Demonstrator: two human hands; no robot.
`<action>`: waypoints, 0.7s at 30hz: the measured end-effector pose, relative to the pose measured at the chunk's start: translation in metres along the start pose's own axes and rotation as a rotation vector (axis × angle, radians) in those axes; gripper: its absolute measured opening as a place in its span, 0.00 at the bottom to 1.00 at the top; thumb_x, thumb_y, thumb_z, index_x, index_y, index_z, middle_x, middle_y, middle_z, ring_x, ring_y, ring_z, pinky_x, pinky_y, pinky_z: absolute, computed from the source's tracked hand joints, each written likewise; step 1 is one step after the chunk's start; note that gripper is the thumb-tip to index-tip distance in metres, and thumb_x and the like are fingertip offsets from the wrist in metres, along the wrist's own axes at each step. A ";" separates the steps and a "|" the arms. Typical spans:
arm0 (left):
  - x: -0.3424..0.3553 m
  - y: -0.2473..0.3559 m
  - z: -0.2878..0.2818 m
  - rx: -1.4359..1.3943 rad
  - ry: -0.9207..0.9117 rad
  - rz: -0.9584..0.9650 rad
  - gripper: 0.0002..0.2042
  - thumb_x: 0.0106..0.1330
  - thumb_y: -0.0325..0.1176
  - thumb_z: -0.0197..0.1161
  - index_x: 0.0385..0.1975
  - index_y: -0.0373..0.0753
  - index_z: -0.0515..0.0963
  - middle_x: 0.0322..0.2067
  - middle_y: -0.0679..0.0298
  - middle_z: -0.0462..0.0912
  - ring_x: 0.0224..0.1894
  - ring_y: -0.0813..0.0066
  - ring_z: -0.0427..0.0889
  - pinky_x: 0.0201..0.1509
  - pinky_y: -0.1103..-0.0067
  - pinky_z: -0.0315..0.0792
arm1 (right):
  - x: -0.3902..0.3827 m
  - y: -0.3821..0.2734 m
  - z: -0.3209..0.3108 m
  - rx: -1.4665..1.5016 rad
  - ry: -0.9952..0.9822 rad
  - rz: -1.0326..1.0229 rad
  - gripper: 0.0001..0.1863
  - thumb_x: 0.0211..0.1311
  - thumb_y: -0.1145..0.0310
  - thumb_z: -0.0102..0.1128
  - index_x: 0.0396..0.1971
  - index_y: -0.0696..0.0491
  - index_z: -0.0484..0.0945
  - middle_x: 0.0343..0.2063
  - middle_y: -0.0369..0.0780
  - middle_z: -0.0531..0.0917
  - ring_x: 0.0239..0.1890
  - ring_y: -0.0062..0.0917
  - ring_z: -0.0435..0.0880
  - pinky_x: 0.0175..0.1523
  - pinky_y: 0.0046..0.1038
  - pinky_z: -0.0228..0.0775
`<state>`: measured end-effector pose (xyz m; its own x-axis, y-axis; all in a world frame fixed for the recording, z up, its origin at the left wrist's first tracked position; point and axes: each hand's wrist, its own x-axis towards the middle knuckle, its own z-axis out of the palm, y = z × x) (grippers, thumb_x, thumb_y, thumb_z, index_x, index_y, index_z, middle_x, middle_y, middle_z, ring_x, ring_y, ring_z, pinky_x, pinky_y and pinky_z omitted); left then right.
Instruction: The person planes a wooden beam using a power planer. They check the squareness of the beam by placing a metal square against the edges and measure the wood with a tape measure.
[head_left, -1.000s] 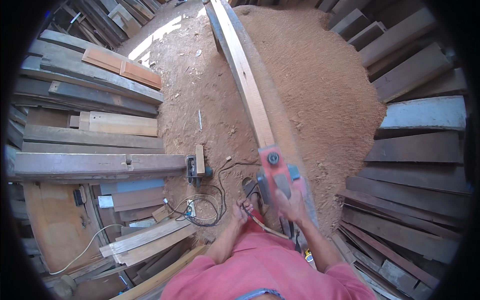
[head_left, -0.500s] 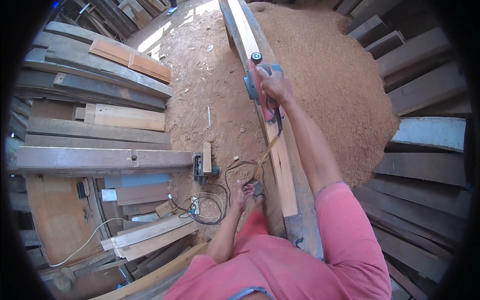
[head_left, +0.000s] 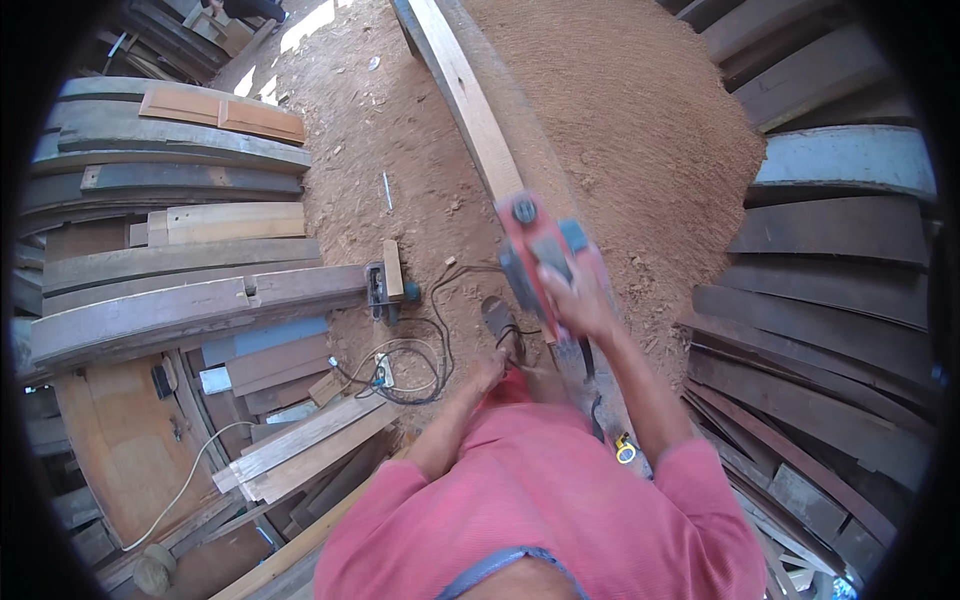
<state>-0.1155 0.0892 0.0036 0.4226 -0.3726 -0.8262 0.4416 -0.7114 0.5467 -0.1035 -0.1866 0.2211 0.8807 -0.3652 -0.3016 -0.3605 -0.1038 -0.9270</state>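
My right hand (head_left: 580,302) is closed around the handle of a red and grey electric hand planer (head_left: 526,222), slightly blurred by motion. The planer rests over the near part of a long pale wooden plank (head_left: 462,95), which lies lengthwise on a narrow bench (head_left: 528,120). Low in front of my body, my left hand (head_left: 490,370) is closed on the power cord, beside my sandalled foot (head_left: 496,316). The planer covers much of the plank's near end.
On the ground at left sits a blue-green power tool (head_left: 378,292) beside looped cable (head_left: 440,350). Stacked boards (head_left: 180,255) line the left side, more boards (head_left: 830,300) the right. Sawdust (head_left: 640,120) is heaped beyond the bench. A small yellow ring-shaped object (head_left: 625,450) lies near my right elbow.
The planer, in my right hand, has come back along the plank toward my body. My left hand has shifted slightly, and the cord hangs slacker. The whole view has turned a little.
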 end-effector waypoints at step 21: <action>-0.004 0.000 -0.025 -0.125 0.064 0.079 0.24 0.79 0.48 0.43 0.55 0.33 0.74 0.42 0.57 0.83 0.39 0.69 0.80 0.44 0.73 0.73 | 0.104 -0.072 0.000 0.098 0.088 0.039 0.23 0.71 0.48 0.57 0.39 0.57 0.79 0.20 0.33 0.79 0.21 0.17 0.77 0.26 0.24 0.70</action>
<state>-0.0972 0.1051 0.0102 0.5080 -0.3827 -0.7716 0.4981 -0.6003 0.6257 0.0142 -0.2166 0.2567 0.8347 -0.4473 -0.3212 -0.3583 0.0018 -0.9336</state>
